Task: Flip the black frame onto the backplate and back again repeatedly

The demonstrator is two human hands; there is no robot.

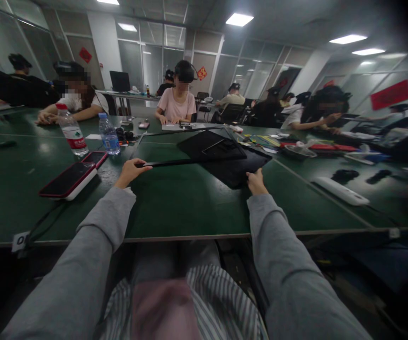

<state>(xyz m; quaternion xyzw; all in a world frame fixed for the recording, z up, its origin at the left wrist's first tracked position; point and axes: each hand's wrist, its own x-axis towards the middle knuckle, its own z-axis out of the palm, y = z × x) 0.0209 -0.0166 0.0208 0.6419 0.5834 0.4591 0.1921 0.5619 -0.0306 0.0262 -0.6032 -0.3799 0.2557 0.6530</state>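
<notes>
Hands in grey sleeves work a flat black folding case [225, 158] on a dark green table [175, 208], well out in front of the seated person. The left hand [130, 172] is closed in a pinch on the near edge of the case's raised thin flap [175, 163], while the right hand [256, 182] is closed on the lower panel's near corner. The case looks light, thin and fairly stiff, with a smooth surface likely to slip, so its edges and corners seem the surest places to grasp. A red-edged phone on a white block [68, 181] lies to the left, beside two clear plastic water bottles [72, 132]. Other people sit across the table.
</notes>
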